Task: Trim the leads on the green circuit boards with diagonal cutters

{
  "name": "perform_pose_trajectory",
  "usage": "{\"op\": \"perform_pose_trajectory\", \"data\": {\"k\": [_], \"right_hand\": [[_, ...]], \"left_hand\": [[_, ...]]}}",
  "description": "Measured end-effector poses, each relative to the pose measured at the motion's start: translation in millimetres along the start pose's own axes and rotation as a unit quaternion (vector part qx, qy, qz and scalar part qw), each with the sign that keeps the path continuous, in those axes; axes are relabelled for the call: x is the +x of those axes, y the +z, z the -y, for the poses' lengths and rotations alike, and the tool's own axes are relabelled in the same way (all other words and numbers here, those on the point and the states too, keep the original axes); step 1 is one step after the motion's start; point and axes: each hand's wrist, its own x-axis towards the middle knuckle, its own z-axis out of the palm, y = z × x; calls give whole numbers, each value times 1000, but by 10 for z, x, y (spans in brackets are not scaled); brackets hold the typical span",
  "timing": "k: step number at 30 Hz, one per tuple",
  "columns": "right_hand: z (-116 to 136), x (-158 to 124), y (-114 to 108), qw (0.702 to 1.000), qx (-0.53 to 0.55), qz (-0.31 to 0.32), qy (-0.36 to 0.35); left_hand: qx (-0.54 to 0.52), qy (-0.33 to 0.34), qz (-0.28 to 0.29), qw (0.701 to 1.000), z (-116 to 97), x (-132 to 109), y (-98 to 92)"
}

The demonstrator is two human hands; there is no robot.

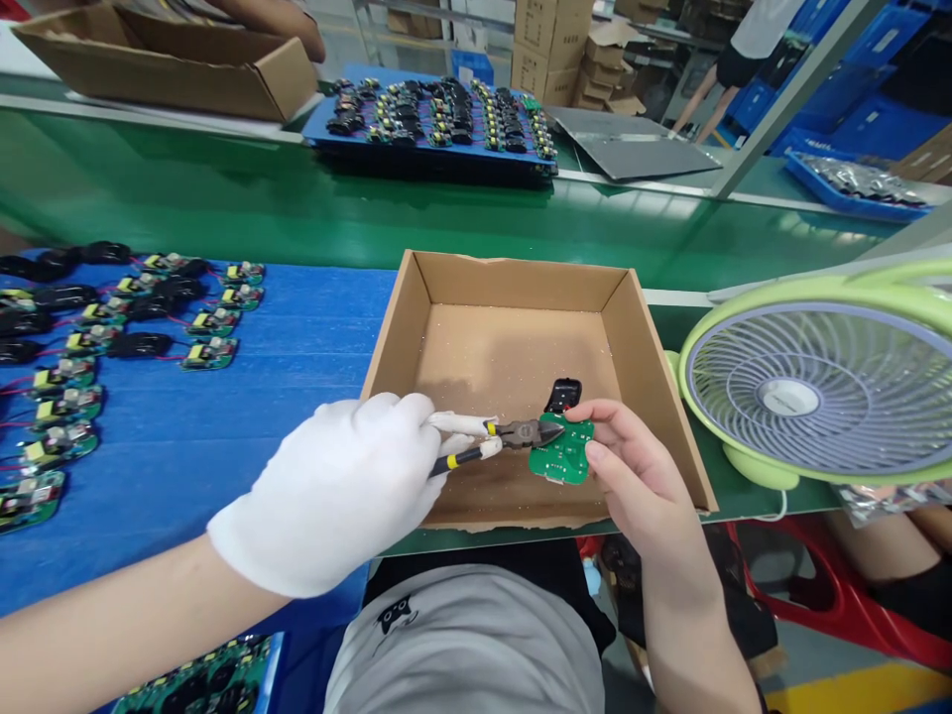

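My left hand (349, 486), in a white glove, is closed around the handles of a pair of diagonal cutters (521, 433). The handles are black and yellow, partly wrapped in white. Bare, my right hand (640, 466) pinches a green circuit board (561, 454) by its right edge, and the cutters' jaws lie against or just over the board's face. A black plastic part (563, 394) sticks out beyond the board's far edge. Both hands work above a shallow open cardboard box (513, 342) with tiny light specks on its bottom.
Rows of circuit boards (212, 353) wired to black parts lie on the blue mat (312, 347) at left. A green fan (792, 397) stands right of the box. Beyond the green ledge are a loaded blue tray (438, 164) and a long carton (283, 84); other people are nearby.
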Motion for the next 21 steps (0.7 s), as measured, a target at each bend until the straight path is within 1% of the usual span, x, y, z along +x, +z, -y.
{"op": "perform_pose_trajectory", "data": {"k": [5,10,12,14,16,18,21], "right_hand": [[-4,-1,9,1000,-1,7,-7],[-6,-6,23,1000,-4,6,-10],[-10,-8,28,1000,-16,2,-8],[-17,-8,29,1000,-26,-2,-10],[-27,-6,27,999,-31,-8,-13],[-34,-5,26,999,-29,-11,-11],[-38,-5,28,1000,-17,-10,-10]], "left_hand": [[-7,-61,67,996,-80,5,10],[-18,-81,57,995,-158,5,-22],[-8,-100,76,992,-180,5,-37],[7,-105,95,990,-199,14,-45],[26,-88,88,992,-216,28,-48],[46,-74,63,994,-231,42,-46],[60,-73,42,995,-244,56,-45]]}}
